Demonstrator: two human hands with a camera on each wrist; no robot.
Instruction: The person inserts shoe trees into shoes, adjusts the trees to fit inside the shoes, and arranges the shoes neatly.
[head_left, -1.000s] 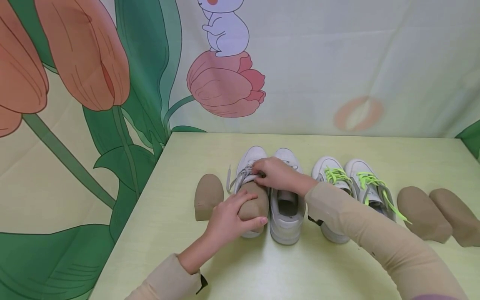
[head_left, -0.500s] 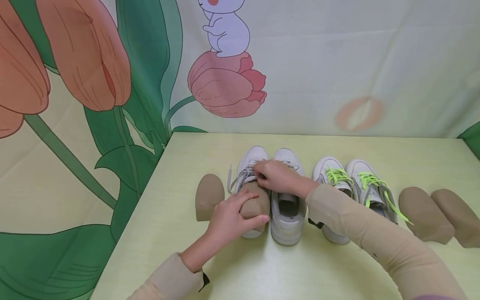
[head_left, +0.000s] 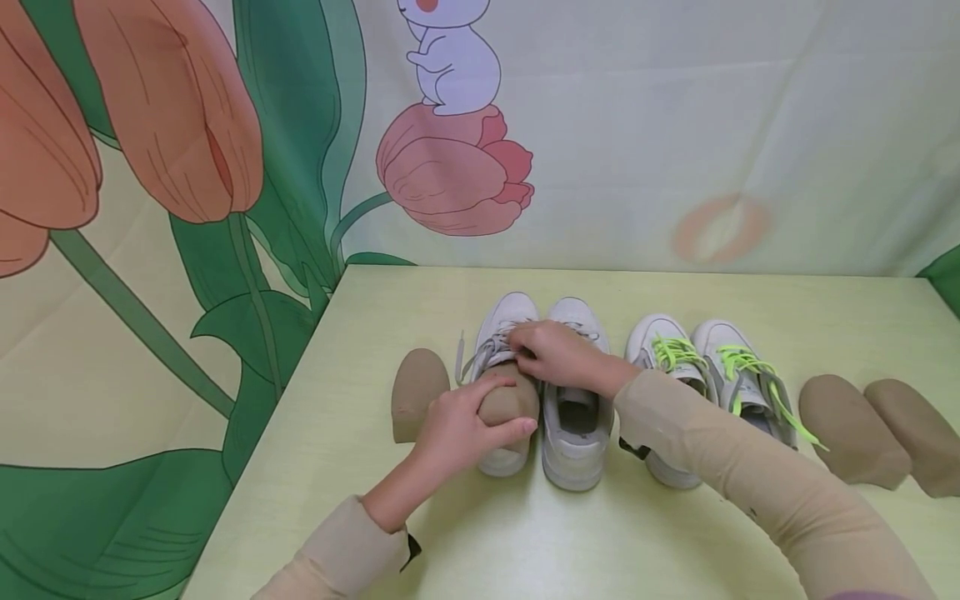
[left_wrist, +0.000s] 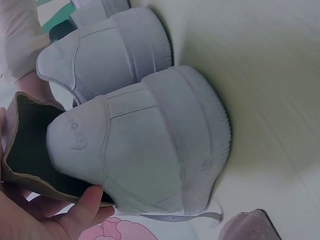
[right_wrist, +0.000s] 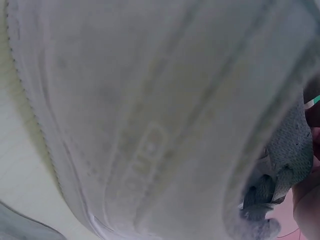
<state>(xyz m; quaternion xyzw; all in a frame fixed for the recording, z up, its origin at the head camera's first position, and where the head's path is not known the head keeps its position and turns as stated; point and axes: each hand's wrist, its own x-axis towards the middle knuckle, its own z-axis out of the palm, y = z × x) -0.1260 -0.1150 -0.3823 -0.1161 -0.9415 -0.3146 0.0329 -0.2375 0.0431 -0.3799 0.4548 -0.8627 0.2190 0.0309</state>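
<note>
A brown hollow shoe insert (head_left: 510, 406) sits partly inside the leftmost white sneaker (head_left: 504, 463), which has grey laces. My left hand (head_left: 463, 427) grips the insert's back end, fingers on its left side and thumb across its rear. In the left wrist view, the insert's open dark end (left_wrist: 35, 145) sticks out above the sneaker's heel (left_wrist: 145, 145). With bent fingers, my right hand (head_left: 558, 354) pinches the tongue and laces (head_left: 495, 343) of that same sneaker; its fingertips are partly hidden. The right wrist view is mostly filled by a blurred white shoe side (right_wrist: 125, 100).
The matching sneaker (head_left: 573, 465) stands right beside it, under my right wrist. Farther right are two sneakers with neon green laces (head_left: 738, 358), then two brown inserts (head_left: 847, 425). Another insert (head_left: 420, 392) lies at left. A printed cloth (head_left: 615, 150) hangs behind the table (head_left: 585, 550).
My left hand's fingers and thumb have shifted slightly on the insert, uncovering more of the sneaker's heel. The right hand stays at the tongue and laces.
</note>
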